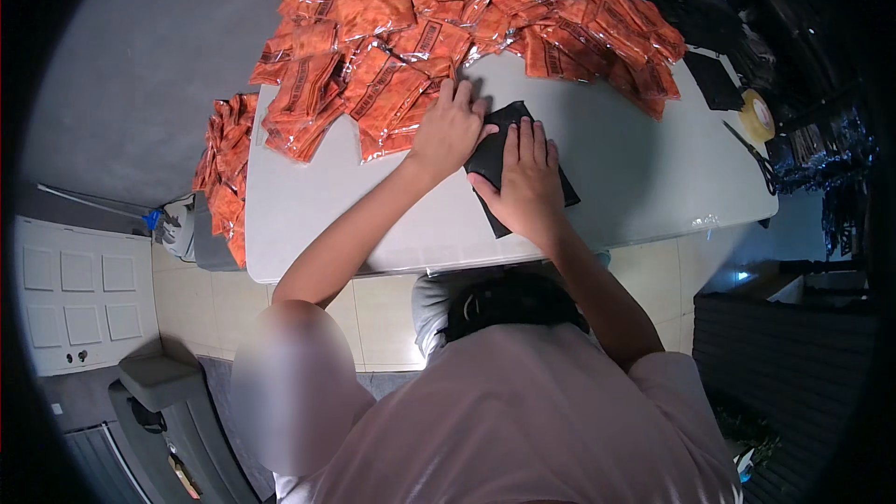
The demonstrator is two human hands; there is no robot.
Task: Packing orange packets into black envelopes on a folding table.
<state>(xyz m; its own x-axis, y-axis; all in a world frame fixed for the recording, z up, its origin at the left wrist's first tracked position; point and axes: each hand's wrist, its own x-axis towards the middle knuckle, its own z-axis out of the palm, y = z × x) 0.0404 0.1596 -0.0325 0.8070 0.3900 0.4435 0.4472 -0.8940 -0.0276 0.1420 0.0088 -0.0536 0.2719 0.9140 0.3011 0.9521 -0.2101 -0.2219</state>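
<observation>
A flat black rectangular piece, folded cloth or plastic, lies slanted on the white table in front of me. My right hand rests palm down on it, fingers extended together and thumb out to the side. At its upper left edge is my left hand, thumb touching the black piece and fingers stretched toward the nearest orange packets. Those fingertips meet the edge of the pile; whether they touch a packet I cannot tell. The orange packets, in clear shiny wrap with a dark printed label, heap across the far side.
More orange packets hang beyond the table's left edge. At the right stand a roll of yellowish tape, black scissors and a stack of black pieces. A dark rack with shiny packages lies past the right edge. A grey sofa is behind left.
</observation>
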